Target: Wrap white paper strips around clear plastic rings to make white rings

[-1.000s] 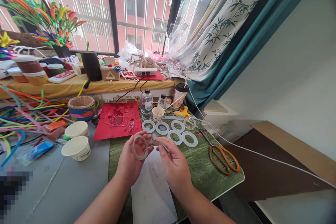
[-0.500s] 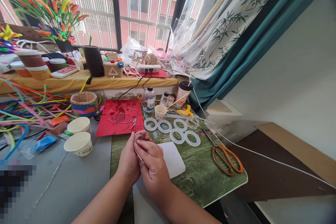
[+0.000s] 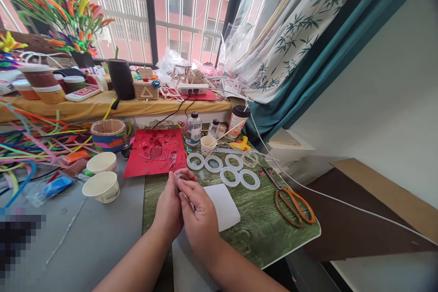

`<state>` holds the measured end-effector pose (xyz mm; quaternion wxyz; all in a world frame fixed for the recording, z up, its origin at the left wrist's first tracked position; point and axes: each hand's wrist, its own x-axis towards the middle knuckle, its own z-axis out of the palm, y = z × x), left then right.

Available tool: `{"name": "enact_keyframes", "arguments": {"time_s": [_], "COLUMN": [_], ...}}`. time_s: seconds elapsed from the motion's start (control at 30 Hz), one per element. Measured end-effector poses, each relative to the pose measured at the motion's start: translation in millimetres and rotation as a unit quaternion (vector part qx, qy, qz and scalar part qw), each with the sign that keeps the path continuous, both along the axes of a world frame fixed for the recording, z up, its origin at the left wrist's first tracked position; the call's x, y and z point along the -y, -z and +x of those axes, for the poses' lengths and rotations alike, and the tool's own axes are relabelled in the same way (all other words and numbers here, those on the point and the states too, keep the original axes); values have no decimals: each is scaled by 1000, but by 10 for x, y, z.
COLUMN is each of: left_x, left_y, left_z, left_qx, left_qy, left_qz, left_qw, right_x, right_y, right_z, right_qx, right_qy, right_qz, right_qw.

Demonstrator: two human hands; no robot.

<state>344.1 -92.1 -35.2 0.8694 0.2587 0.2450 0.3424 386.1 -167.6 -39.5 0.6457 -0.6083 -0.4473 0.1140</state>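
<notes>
Both hands meet over the green wood-grain mat, closed around a small, curved, ring-like piece (image 3: 178, 181) whose greyish-brown rim shows between the fingers. Its underside and most of its outline are hidden. My left hand (image 3: 169, 207) cups it from the left, fingers curled over the far side. From the right, my right hand (image 3: 201, 214) presses its fingers against the same piece. Beneath the right hand lies a white sheet (image 3: 224, 207). Just beyond the hands are several translucent white rings (image 3: 213, 164) lying flat.
Scissors (image 3: 294, 205) with orange-brown handles lie at right. Behind stand a paper cup (image 3: 207, 150) with sticks, a clear bottle (image 3: 193, 134) and a yellow glue gun (image 3: 241, 143). Left are a red sheet (image 3: 137, 164) with shiny scraps and two white bowls (image 3: 102, 182).
The fingers of my right hand have shifted and closed further over the ring-like piece, so less of its rim shows. The hands stay in nearly the same place.
</notes>
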Motion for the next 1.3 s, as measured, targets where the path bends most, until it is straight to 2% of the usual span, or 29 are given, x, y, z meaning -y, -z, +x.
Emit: {"name": "enact_keyframes", "arguments": {"time_s": [0.17, 0.33, 0.47, 0.6, 0.7, 0.8, 0.87, 0.93, 1.0, 1.13, 1.2, 1.3], "left_x": [-23, -76, -81, -29, -6, -43, -85, -111, -104, -30, -12, -46], "left_y": [-18, 53, 80, 28, -13, -5, 27, 63, 85, 64, 45, 55], "left_z": [-10, 12, -8, -58, -97, -109, -101, -92, -93, -120, -131, -132], "left_qx": [-14, -34, -47, -74, -82, -85, -91, -102, -128, -190, -196, -195], "left_qy": [-27, -45, -73, -137, -176, -168, -159, -160, -161, -167, -174, -178], "left_qz": [-13, 11, 92, 193, 198, 145, 113, 118, 172, 288, 305, 291], "left_qw": [999, 998, 992, 969, 961, 971, 977, 975, 963, 924, 916, 920], "right_x": [78, 129, 58, -10, 7, 47, 49, 18, -37, -110, -87, -7], "right_y": [77, 112, 34, -67, -54, 2, 17, -8, -69, -210, -233, -179], "right_z": [-11, -53, -227, -366, -378, -330, -303, -301, -319, -358, -364, -367], "right_qx": [146, 175, 64, -78, -51, 27, 44, 10, -84, -261, -269, -192], "right_qy": [-34, -48, -16, 7, -9, -46, -68, -70, -43, 4, -4, -21], "right_qz": [41, 38, 7, -12, 7, 28, 34, 28, 2, -33, -29, -24], "right_qw": [988, 983, 998, 997, 999, 998, 996, 997, 995, 965, 963, 981]}}
